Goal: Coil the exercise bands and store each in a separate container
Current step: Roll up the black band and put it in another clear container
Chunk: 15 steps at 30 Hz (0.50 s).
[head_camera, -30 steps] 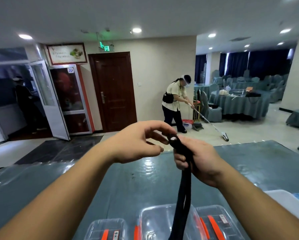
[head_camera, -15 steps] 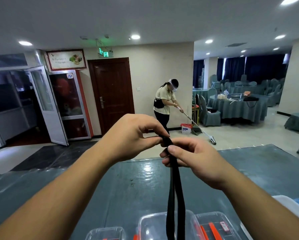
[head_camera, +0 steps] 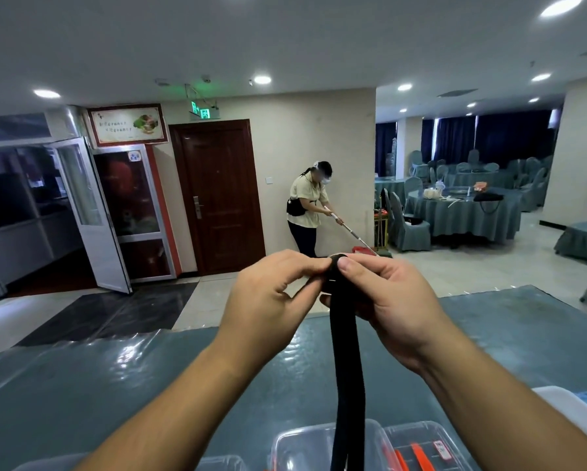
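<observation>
Band [head_camera: 348, 368] coil grown; both hands pinch it.

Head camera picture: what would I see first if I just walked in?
Right in the middle, the left hand and right hand pinch the rolled top of a long black exercise band, which hangs down over clear plastic containers at the bottom edge. Behind, a person with a long-handled mop stands by the brown wooden door.

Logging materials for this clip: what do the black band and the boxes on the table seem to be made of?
Band: matte black, hangs flat and limp, so likely woven elastic or rubber; unclear which. Boxes: see-through, glossy, so probably clear hard plastic, with orange clips.
</observation>
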{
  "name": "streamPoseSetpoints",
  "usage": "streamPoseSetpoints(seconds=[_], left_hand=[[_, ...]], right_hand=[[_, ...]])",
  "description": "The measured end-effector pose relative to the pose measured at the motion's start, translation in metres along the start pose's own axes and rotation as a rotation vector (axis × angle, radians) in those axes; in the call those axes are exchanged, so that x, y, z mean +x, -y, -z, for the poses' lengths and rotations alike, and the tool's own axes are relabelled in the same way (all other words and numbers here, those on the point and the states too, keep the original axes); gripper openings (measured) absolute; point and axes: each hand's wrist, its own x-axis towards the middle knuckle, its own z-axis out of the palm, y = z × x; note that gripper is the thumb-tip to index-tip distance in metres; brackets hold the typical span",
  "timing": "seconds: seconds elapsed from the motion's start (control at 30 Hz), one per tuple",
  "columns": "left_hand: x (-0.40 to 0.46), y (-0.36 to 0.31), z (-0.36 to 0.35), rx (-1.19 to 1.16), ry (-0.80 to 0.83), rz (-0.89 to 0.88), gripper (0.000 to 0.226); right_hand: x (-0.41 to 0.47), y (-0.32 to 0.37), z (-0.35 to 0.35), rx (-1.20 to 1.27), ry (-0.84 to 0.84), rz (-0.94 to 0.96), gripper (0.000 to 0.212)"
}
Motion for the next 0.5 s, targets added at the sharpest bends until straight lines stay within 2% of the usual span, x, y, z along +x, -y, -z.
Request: streamPoseSetpoints(seconds=[0.13,0.23,0.4,0.5], left_hand=[[0.013,0.001,0.011,-0.028,0.205,0.039,0.043],[0.024,0.003,0.018,-0.03,0.348,0.029,0.034],[0.027,0.002,0.022,0.007,0.276,-0.033,0.019],[0.023,0.003,0.02,0.048,0.166,-0.014,0.015]], right_hand=[[-0.001,0.007,0.003,-0.025,0.088,-0.068,0.028],[-0.002,0.017,0.005,-0.103,0.156,-0.114,0.03],[-0.005,0.014,0.004,-0.015,0.109,-0.064,0.023],[-0.009,0.012,0.001,0.059,-0.002,-0.031,0.032]])
